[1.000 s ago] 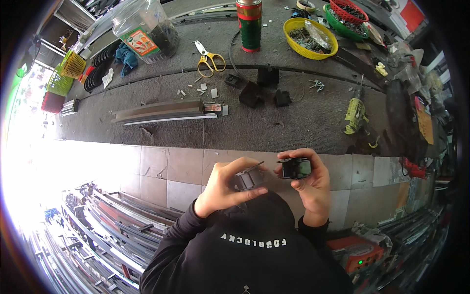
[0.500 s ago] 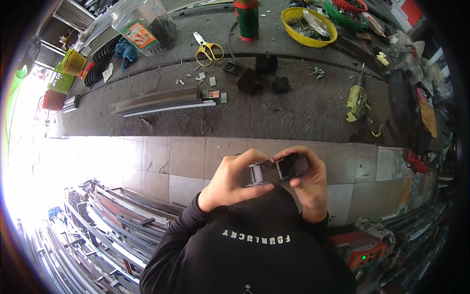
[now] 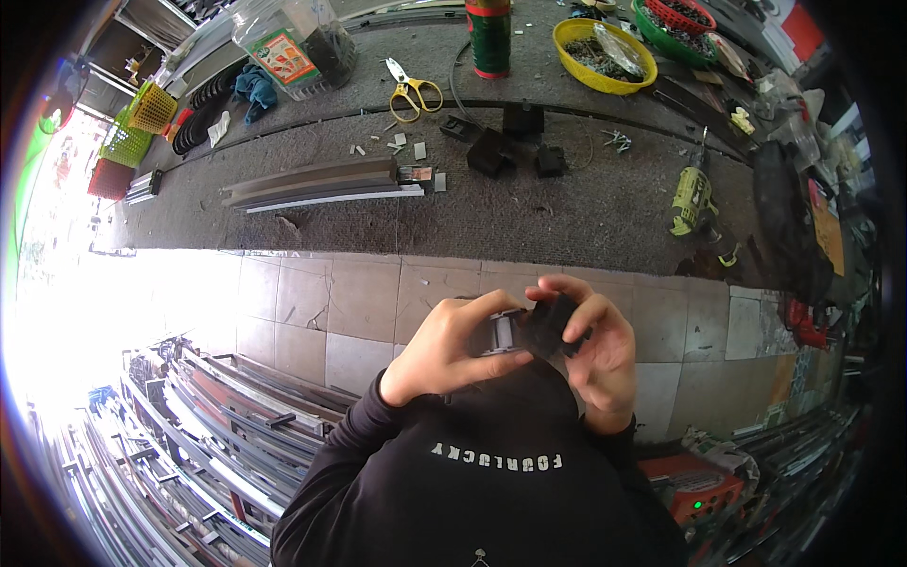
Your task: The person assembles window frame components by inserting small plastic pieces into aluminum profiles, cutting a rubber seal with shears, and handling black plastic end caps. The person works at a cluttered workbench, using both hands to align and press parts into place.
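Both hands are raised close to my chest. My left hand [image 3: 444, 345] grips a short, pale grey and dark profile piece [image 3: 504, 332] between thumb and forefinger. In my right hand [image 3: 605, 354] is a black block-shaped piece [image 3: 548, 324], its fingers over the outer side. The two pieces lie side by side; whether they touch I cannot tell. On the bench beyond, similar black block pieces [image 3: 490, 153] sit in a small cluster.
Dark profile strips [image 3: 316, 184], yellow-handled scissors [image 3: 413, 92] and a green power drill [image 3: 693, 200] lie on the carpeted bench [image 3: 350, 236]. Behind are a yellow basket [image 3: 605, 83] of small hardware and a clear plastic jar [image 3: 293, 52]. Racked metal profiles [image 3: 217, 444] stand at lower left.
My right hand has turned the black piece and shifted its fingers onto the outer side. My left hand keeps its grip. The bench appears slightly shifted to the right in the picture.
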Available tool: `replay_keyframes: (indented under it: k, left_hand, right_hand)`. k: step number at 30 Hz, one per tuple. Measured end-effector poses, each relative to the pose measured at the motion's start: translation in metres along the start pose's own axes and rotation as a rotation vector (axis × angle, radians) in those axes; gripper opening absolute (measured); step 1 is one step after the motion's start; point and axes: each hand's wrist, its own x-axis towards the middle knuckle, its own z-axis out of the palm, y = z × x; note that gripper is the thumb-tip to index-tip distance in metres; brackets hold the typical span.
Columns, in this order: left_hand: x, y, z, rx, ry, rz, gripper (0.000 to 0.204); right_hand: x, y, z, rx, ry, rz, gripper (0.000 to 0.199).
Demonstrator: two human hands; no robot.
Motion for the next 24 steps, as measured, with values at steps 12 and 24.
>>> replay_keyframes:
  k: [12, 24]
  left_hand:
    - [-0.005, 0.002, -0.004, 0.078, -0.067, 0.054, 0.05]
    - [-0.01, 0.003, -0.013, 0.262, -0.162, 0.089, 0.067]
  right_hand:
    - [-0.011, -0.001, -0.001, -0.148, -0.083, 0.116, 0.073]
    - [-0.01, -0.008, 0.013, -0.198, 0.027, 0.157, 0.059]
